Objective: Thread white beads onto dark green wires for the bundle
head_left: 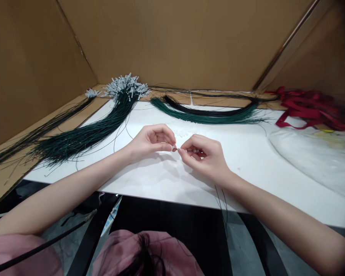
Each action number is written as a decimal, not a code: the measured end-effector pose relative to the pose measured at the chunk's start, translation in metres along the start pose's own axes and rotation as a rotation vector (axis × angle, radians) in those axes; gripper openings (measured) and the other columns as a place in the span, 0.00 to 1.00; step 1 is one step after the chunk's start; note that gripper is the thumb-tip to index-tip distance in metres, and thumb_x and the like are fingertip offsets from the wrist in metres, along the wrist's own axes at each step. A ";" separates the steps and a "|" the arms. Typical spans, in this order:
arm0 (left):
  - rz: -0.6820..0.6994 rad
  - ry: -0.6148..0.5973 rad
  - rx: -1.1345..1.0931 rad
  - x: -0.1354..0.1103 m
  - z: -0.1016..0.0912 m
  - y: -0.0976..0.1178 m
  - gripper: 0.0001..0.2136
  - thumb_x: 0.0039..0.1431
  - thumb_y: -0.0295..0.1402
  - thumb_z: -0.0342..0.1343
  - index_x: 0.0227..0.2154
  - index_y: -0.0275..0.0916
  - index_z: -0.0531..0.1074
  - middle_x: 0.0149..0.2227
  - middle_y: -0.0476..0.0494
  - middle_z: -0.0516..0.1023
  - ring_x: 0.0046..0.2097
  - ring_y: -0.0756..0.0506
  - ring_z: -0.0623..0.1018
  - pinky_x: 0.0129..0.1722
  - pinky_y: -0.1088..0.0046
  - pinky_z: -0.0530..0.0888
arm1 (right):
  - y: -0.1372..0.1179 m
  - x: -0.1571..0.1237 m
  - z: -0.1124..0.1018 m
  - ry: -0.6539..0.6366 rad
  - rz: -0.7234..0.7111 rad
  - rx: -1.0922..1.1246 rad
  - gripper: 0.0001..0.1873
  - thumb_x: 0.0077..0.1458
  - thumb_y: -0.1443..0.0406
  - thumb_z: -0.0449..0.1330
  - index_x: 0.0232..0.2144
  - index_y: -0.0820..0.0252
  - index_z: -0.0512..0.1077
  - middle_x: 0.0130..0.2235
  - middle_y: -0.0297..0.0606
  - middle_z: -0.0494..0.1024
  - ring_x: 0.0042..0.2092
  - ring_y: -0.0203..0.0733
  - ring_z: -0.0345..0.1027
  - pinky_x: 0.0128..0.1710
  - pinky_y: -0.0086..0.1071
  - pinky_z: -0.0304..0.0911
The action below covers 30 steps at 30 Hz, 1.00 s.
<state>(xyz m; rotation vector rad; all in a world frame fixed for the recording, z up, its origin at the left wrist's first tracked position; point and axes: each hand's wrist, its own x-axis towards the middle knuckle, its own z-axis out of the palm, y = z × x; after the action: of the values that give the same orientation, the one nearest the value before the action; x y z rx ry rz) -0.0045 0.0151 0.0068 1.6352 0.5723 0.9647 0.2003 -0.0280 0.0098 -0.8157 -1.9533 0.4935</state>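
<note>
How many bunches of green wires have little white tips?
2: a thick bunch lies on the white sheet's left part, and a thinner bunch lies left of it on the cardboard. None seem hidden.

No writing we can read

We find no text, label, brand, number or sign that we can make out; the one printed thing we see is a small white and blue packet [111,219] below the near edge of the tabletop [247,161], and its print is too small and blurred for us to read
</note>
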 end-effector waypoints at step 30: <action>0.026 0.001 0.035 0.000 0.001 0.000 0.07 0.50 0.25 0.67 0.31 0.33 0.75 0.31 0.45 0.79 0.34 0.51 0.81 0.36 0.80 0.77 | 0.003 -0.001 0.002 -0.004 -0.023 -0.017 0.07 0.52 0.74 0.60 0.23 0.64 0.71 0.23 0.31 0.67 0.24 0.29 0.54 0.23 0.27 0.51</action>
<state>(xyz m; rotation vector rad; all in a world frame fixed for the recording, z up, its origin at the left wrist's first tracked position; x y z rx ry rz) -0.0036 0.0151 0.0068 1.6768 0.5724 0.9795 0.1998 -0.0261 0.0063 -0.8026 -1.9709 0.4650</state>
